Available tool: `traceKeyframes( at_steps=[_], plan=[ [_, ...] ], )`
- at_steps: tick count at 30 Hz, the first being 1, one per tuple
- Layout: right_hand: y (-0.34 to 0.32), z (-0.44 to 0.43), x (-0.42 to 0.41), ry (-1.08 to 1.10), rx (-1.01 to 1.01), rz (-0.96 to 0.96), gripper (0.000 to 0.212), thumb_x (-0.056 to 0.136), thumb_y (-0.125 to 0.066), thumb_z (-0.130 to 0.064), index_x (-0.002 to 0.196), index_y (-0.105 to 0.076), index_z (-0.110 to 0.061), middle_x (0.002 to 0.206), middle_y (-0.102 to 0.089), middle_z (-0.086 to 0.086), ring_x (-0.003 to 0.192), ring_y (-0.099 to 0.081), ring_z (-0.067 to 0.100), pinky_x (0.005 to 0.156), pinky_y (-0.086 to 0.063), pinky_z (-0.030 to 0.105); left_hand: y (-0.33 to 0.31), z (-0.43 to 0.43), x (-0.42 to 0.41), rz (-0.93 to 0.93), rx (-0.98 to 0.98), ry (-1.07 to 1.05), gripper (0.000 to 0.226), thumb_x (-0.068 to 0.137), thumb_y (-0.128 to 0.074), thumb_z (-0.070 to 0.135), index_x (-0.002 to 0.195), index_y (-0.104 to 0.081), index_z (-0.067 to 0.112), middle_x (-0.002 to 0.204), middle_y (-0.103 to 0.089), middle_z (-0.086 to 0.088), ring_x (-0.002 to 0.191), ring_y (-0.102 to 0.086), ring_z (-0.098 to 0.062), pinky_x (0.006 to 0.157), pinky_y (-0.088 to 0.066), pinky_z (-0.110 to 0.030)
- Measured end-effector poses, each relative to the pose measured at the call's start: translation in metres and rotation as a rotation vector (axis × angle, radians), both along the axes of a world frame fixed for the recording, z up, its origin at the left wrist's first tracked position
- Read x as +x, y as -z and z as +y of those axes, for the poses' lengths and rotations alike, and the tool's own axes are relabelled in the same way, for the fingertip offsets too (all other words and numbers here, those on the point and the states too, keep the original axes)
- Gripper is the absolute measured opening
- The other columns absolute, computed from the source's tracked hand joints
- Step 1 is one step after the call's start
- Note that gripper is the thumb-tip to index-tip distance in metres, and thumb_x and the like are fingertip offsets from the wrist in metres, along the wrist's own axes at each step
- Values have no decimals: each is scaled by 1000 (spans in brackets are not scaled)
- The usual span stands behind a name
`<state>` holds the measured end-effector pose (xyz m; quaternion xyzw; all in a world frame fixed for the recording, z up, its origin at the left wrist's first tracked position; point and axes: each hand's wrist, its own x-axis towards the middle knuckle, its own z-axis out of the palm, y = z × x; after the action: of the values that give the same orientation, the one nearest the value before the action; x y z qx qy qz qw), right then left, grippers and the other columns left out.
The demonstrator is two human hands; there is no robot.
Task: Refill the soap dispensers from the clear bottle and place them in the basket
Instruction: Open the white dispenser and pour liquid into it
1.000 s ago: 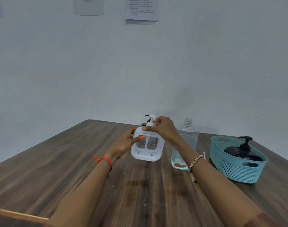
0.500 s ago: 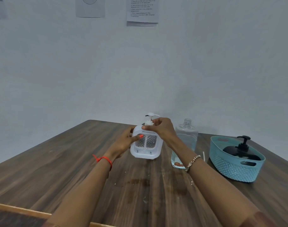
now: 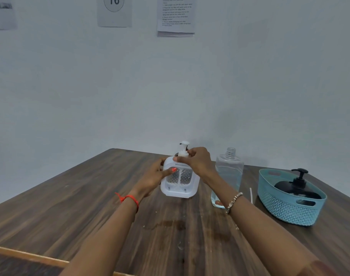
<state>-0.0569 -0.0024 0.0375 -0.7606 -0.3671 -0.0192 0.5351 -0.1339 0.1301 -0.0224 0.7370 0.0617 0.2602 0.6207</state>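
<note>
Your left hand (image 3: 154, 177) grips the white dispenser (image 3: 179, 181) body; right hand (image 3: 198, 162) fingers (image 3: 182, 158) pinch its pump. Two dispensers, one clear bottle (image 3: 228, 176), one basket (image 3: 289, 206).

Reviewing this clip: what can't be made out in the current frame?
Head view only:
- White dispenser collar: covered by the right hand, so screwed tight or not is unknown.
- Its far side: behind the left hand.
- Bottle base: crossed by the right forearm.
- Black dispenser lower body: behind the basket wall.
- Wall paper text: too small.
</note>
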Motion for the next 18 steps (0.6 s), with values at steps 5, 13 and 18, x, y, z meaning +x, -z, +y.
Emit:
traceKeyframes(
  at_steps=[5, 13, 18],
  plan=[
    [-7, -3, 3, -79, 119, 187, 33, 72, -76, -9, 103, -68, -1, 95, -69, 7, 81, -64, 19, 72, -51, 23, 1, 2, -3, -2, -40, 4, 32, 87, -61, 19, 117, -48, 20, 123, -55, -20, 102, -60, -28, 85, -54, -43],
    [-19, -10, 8, -124, 294, 301, 31, 81, -68, -6, 111, -63, 1, 99, -66, 8, 80, -60, 7, 68, -43, 18, 9, 6, -3, 11, -38, -15, 40, 87, -63, 18, 123, -47, 15, 117, -56, -19, 94, -61, -24, 76, -55, -37],
    [-27, -14, 12, -26, 349, 176, 40, 78, -72, -11, 113, -59, 5, 105, -67, 13, 85, -59, 12, 65, -40, 10, 13, 8, -4, 22, 3, -65, 42, 87, -63, 17, 125, -46, 13, 110, -55, -11, 91, -57, -20, 78, -54, -34]
  ],
)
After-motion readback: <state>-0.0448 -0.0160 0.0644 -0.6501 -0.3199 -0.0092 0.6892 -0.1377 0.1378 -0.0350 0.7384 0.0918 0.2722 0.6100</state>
